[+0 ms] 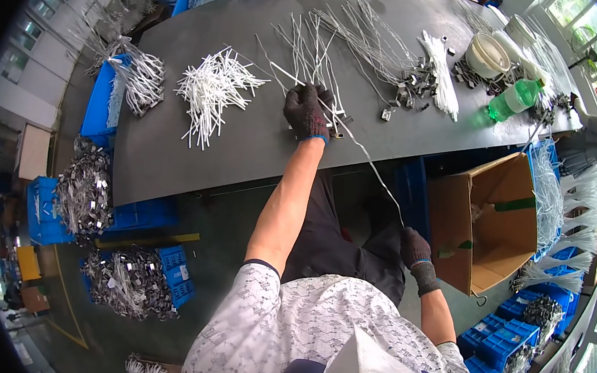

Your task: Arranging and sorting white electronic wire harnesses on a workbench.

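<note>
We have two grips in frame, both dark-gloved. Left grip, upper center: fingers closed around one white tube and one pale wire; we can't tell if the wire runs through the tube. Right grip, right of center and lower: closed on the lower end of that same wire, clear of the counter. So one wire, spanning both grips.

Around the left grip we count one loose spread of wires just above it, plus a few small metal clips beside it, too overlapped to count. Left of it on the counter: one pile of white tubes. Upper right: one heap of clips, one stray clip near it, one white bundle, one green bottle, two pale tubs.

Further out: one cardboard box right of the right grip. Several blue crates at left, right and top, partly hidden, so no firm count. We see two other people, one upper left, one right edge.
</note>
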{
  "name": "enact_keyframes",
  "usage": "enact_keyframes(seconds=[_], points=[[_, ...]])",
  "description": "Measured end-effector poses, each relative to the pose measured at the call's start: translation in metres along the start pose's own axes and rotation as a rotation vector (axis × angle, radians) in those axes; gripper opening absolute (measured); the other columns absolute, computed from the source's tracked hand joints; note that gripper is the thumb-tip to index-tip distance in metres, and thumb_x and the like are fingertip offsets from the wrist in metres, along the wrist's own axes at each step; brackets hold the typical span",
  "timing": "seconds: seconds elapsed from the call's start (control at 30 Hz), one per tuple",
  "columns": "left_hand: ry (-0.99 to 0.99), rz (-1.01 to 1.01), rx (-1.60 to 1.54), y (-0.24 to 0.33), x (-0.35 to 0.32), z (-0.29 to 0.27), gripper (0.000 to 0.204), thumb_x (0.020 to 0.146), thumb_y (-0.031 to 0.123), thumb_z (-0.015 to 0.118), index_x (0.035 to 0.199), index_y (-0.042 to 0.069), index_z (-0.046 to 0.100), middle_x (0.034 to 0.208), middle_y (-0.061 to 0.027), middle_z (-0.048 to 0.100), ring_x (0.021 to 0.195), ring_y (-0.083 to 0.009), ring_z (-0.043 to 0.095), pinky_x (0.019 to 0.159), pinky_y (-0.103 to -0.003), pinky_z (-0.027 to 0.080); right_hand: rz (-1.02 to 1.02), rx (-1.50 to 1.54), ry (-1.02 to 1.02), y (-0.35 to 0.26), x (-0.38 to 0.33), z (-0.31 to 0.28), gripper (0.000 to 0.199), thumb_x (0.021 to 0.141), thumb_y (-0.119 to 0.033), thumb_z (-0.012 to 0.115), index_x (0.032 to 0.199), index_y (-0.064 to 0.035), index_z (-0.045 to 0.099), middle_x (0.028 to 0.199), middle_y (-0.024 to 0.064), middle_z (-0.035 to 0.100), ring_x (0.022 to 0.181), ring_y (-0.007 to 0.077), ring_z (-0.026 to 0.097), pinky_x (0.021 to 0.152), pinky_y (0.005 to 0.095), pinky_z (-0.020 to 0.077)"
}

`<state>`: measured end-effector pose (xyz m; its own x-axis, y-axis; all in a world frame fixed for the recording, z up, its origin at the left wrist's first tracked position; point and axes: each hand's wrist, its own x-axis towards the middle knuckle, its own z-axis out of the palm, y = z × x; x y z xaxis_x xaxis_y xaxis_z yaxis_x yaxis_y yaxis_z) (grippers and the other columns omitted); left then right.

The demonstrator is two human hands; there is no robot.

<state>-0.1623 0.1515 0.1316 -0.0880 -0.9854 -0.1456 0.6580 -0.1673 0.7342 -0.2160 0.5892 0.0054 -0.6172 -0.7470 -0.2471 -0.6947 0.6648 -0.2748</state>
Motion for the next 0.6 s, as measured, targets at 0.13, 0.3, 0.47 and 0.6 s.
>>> enact_keyframes(seconds=[0.13,0.3,0.47,0.6], points=[[-0.241,-0.207,0.14,0.009,-0.008,-0.011,0.01,0.098,0.011,0.064,0.101,0.001,0.062,0.083,-0.0117,0.07,0.071,-0.0236,0.072,0.064,-0.037,0.063,0.02,0.033,-0.021,0.005,-0.002,0.003,0.016,0.092,-0.02,0.059,0.104,-0.0101,0.064,0.097,0.0186,0.068,0.094,0.0437,0.066,0.077,0.0514,0.0541],[-0.348,-0.403,0.251,0.001,-0.007,-0.029,0.011,0.099,0.012,0.065,0.103,0.002,0.062,0.084,-0.0115,0.071,0.071,-0.0238,0.072,0.064,-0.038,0.063,0.07,0.062,-0.07,0.031,-0.013,0.012,0.018,0.093,-0.025,0.061,0.105,-0.0111,0.065,0.102,0.0189,0.069,0.096,0.0436,0.067,0.078,0.051,0.0543],[-0.086,-0.233,0.045,-0.01,-0.017,-0.017,0.012,0.099,0.011,0.064,0.103,0.002,0.058,0.084,-0.0131,0.069,0.067,-0.0255,0.07,0.06,-0.04,0.062,0.081,0.06,-0.063,0.026,-0.012,0.015,0.02,0.095,-0.026,0.058,0.106,-0.0118,0.067,0.1,0.0193,0.07,0.097,0.0432,0.067,0.078,0.0514,0.0543],[0.022,-0.219,-0.033,-0.009,-0.023,-0.009,0.013,0.1,0.013,0.061,0.107,0.003,0.056,0.087,-0.0131,0.067,0.071,-0.0264,0.069,0.064,-0.042,0.064,0.13,0.072,-0.067,0.021,-0.01,0.019,0.02,0.095,-0.025,0.057,0.108,-0.0119,0.067,0.103,0.0191,0.07,0.098,0.0425,0.067,0.079,0.0515,0.0544]])
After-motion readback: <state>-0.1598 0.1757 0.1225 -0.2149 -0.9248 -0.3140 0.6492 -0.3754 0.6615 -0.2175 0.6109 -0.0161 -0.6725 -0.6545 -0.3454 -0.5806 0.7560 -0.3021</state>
